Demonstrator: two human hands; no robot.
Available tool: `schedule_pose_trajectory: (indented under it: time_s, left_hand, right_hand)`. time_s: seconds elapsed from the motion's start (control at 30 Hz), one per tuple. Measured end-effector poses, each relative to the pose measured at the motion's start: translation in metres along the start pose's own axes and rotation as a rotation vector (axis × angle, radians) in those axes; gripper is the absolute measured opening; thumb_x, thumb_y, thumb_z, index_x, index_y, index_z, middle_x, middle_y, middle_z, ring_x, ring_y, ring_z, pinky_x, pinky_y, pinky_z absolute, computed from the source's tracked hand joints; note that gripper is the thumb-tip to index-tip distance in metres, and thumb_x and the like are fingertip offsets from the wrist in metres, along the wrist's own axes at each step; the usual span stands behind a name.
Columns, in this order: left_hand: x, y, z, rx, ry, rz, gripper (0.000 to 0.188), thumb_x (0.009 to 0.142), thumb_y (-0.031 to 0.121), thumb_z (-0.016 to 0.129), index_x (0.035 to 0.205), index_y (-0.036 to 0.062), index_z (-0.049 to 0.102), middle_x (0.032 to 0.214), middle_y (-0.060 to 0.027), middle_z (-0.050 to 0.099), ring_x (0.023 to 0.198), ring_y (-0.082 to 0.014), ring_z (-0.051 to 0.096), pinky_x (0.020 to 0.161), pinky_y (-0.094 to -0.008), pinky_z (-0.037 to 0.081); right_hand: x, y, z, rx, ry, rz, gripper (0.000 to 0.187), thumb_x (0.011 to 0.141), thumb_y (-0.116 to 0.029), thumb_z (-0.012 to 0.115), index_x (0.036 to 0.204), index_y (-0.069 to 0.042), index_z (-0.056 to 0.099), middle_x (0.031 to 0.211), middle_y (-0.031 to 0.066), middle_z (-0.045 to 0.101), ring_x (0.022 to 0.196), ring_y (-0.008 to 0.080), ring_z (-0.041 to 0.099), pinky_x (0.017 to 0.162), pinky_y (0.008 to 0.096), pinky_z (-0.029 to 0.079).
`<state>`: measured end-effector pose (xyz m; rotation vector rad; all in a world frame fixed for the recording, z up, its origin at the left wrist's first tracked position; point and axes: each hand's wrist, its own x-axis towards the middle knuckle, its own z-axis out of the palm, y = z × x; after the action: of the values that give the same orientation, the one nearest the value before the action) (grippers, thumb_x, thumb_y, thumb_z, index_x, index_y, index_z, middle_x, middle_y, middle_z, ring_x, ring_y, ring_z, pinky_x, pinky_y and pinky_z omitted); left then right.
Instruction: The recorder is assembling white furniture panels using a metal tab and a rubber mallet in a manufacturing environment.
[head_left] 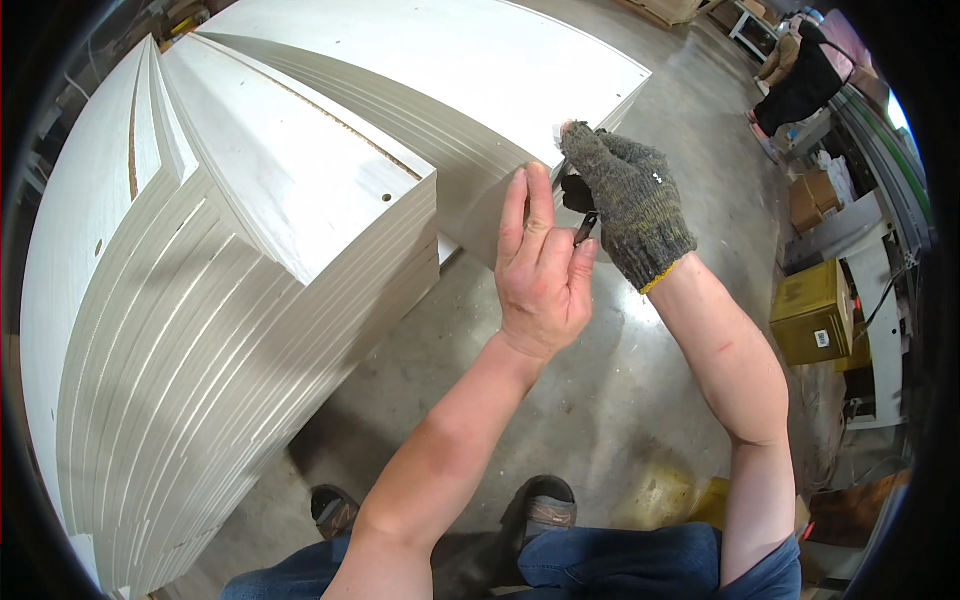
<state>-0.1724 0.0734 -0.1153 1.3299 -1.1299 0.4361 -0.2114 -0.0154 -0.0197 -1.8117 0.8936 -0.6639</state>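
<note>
My left hand (545,265) is bare. Two of its fingers stretch up against the near corner of a stack of white panels (480,65), and the others curl in towards the thumb. Between thumb and fingers a small dark object (586,228) shows; its kind is unclear. My right hand (635,195) wears a worn grey knit glove with a yellow cuff. It is closed at the same panel corner, bare fingertips poking out near the top surface. A black patch lies between both hands, and what the glove grips is hidden.
Another stack of white panels (300,160) stands at the left, with small holes near its corners. At the right are a yellow box (812,310), a cardboard box (815,195) and a long metal frame. A person (805,75) in dark clothes bends over at the far right.
</note>
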Motion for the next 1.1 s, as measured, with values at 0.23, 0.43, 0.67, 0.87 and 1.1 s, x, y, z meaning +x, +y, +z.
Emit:
schedule_pose_trajectory:
  time_s: [0.23, 0.43, 0.67, 0.87, 1.1]
  left_hand:
    - [0.002, 0.001, -0.001, 0.011, -0.013, 0.007, 0.024, 0.088, 0.01, 0.054, 0.071, -0.0073, 0.051, 0.138, -0.0311, 0.033, 0.131, -0.0428, 0.028, 0.106, -0.0439, 0.025]
    - [0.002, -0.002, -0.006, 0.029, -0.037, 0.016, 0.024, 0.089, 0.009, 0.053, 0.072, -0.0076, 0.05, 0.138, -0.0307, 0.034, 0.13, -0.0439, 0.029, 0.106, -0.0449, 0.025]
    - [-0.003, -0.009, -0.001, -0.129, 0.083, 0.048, 0.023, 0.09, 0.008, 0.048, 0.078, -0.01, 0.044, 0.134, -0.0358, 0.035, 0.122, -0.0491, 0.038, 0.101, -0.0488, 0.032]
    - [0.003, -0.001, -0.008, -0.044, 0.058, 0.065, 0.025, 0.091, 0.01, 0.049, 0.074, -0.008, 0.043, 0.13, -0.0367, 0.04, 0.12, -0.0505, 0.039, 0.099, -0.049, 0.034]
    - [0.002, 0.002, -0.011, 0.007, 0.0, 0.02, 0.027, 0.091, 0.013, 0.049, 0.073, -0.0074, 0.045, 0.129, -0.0357, 0.041, 0.12, -0.0502, 0.039, 0.098, -0.0481, 0.036]
  right_hand:
    - [0.002, -0.001, -0.005, 0.068, -0.041, -0.007, 0.032, 0.082, -0.036, 0.067, 0.078, -0.004, 0.063, 0.067, 0.0023, 0.057, 0.061, 0.0098, 0.055, 0.05, 0.0248, 0.042]
    - [0.001, -0.008, -0.009, -0.126, -0.059, -0.01, 0.044, 0.081, -0.045, 0.06, 0.078, -0.002, 0.066, 0.065, 0.0058, 0.06, 0.06, 0.0148, 0.053, 0.06, 0.0303, 0.043]
    - [0.082, 0.024, -0.049, -0.29, 0.228, -0.133, 0.073, 0.076, -0.051, 0.064, 0.124, 0.003, 0.052, 0.116, 0.0223, 0.059, 0.104, 0.03, 0.058, 0.091, 0.033, 0.043]
    - [0.153, 0.024, -0.061, -0.587, 0.241, -0.266, 0.084, 0.076, -0.054, 0.061, 0.133, 0.004, 0.04, 0.136, 0.0222, 0.043, 0.127, 0.0323, 0.041, 0.105, 0.0349, 0.032]
    - [0.177, 0.038, -0.07, -0.291, 0.17, -0.113, 0.076, 0.079, -0.052, 0.057, 0.127, 0.007, 0.046, 0.112, 0.0181, 0.06, 0.09, 0.0283, 0.06, 0.082, 0.0344, 0.045]
